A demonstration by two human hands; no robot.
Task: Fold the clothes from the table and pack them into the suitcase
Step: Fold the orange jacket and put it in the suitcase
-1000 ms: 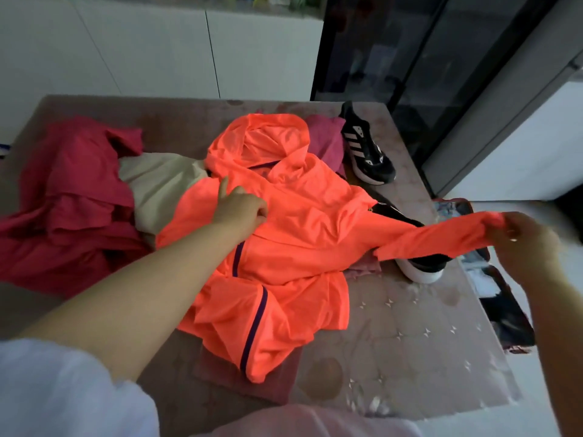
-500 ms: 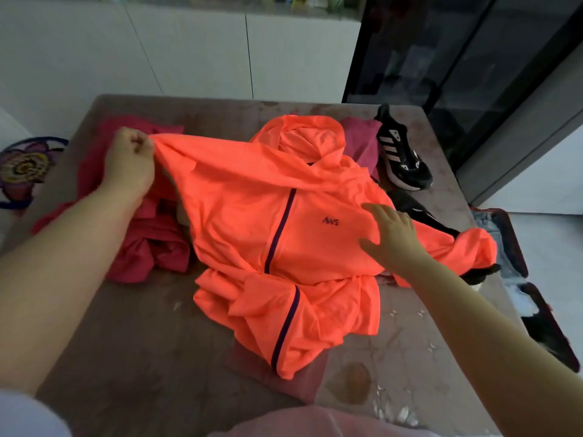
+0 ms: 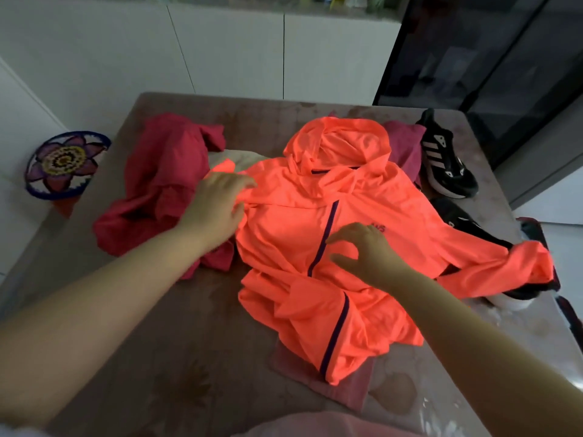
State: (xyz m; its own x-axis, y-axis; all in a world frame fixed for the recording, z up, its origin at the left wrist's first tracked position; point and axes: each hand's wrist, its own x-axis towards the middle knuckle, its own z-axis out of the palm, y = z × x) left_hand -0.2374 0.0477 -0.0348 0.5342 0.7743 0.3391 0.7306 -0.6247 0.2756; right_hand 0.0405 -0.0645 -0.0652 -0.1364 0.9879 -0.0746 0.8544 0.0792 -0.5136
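A bright orange hooded jacket (image 3: 315, 234) lies front-up across the middle of the table (image 3: 176, 348), hood at the far end, its dark zip running down the chest. My left hand (image 3: 217, 206) rests flat on the jacket's left shoulder, fingers spread. My right hand (image 3: 362, 250) presses on the chest just right of the zip, fingers apart. The jacket's right sleeve (image 3: 492, 263) trails to the right over a shoe. A crumpled red garment (image 3: 157, 184) lies to the left, a beige one (image 3: 239, 159) partly under the jacket. The suitcase (image 3: 564, 307) shows only as a dark edge at far right.
Two black sneakers lie at the right of the table, one far (image 3: 444, 159), one nearer (image 3: 473, 228) half under the sleeve. A magenta cloth (image 3: 403, 143) sits behind the hood. A pink folded piece (image 3: 344, 386) lies under the jacket's hem. A flower-patterned round mat (image 3: 66, 162) sits on the left floor.
My left hand let go of the raised left shoulder and now lies flat on it. My right hand slid left from the jacket's side to the chest by the zip.
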